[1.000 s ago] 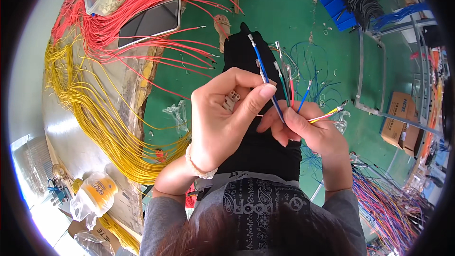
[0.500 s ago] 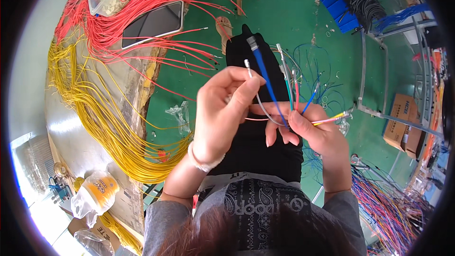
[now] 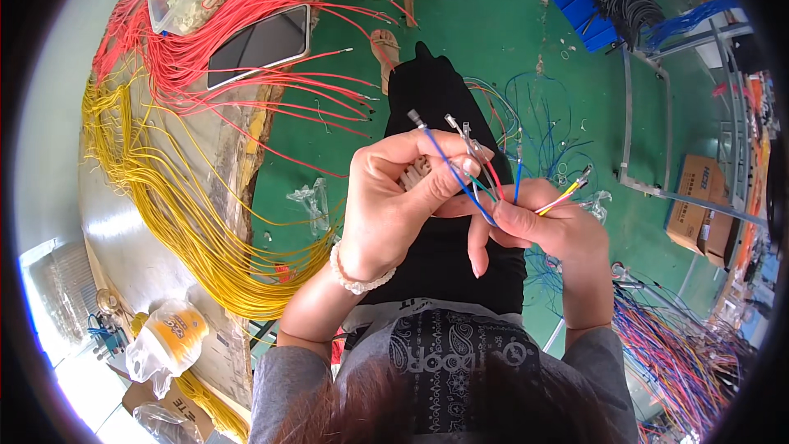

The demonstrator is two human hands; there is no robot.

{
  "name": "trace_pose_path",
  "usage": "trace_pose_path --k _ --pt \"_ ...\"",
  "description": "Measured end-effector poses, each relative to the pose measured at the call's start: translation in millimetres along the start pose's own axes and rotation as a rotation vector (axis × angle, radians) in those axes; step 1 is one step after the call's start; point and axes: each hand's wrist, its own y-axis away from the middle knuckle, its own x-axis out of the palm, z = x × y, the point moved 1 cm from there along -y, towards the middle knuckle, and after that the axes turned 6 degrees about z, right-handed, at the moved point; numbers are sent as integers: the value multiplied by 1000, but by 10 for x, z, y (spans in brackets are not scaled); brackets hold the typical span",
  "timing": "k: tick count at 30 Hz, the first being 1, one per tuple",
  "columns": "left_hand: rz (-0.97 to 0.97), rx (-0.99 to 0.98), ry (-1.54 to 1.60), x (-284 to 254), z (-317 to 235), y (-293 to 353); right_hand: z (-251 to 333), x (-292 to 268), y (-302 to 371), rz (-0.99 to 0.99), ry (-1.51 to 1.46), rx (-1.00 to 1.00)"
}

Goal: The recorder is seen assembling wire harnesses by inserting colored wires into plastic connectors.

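Okay, from the left: yellow wires [image 3: 189,238] sweep along the surface [image 3: 185,156] and spill over its right edge. Toward the far end, red wires [image 3: 238,12] spill past that same edge, with a phone [image 3: 260,46] lying next to them by the edge.

Then the left grip [image 3: 385,212]: thumb and index are pinched in among a bunch of short wires [image 3: 496,183], and a pale connector [image 3: 416,173] sits tucked in the palm. Can't tell exactly which strands are pinched. Half a second ago those fingertips had one pale wire pulled off by itself; now they're in with several ends, so I'd say the handling has gone from a single strand back to the group.

The bunch is up over the lap, off the surface, right of its right edge. The right grip [image 3: 560,232] has it clamped lower down under the thumb, with a yellow-and-pink pair [image 3: 563,197] poking out rightward.
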Motion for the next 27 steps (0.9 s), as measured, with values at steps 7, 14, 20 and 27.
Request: trace_pose_path --k 7,14,20,27 --pt "-131 64 -159 27 15 -3 40 149 -46 -163 169 -110" --pt "-387 196 -247 171 156 4 -162 272 -137 -700 463 -428" --pt "-357 212 -210 173 194 104 -121 179 -178 -786 338 -551" --pt "-290 202 -289 117 176 107 92 177 -165 -578 95 -251"
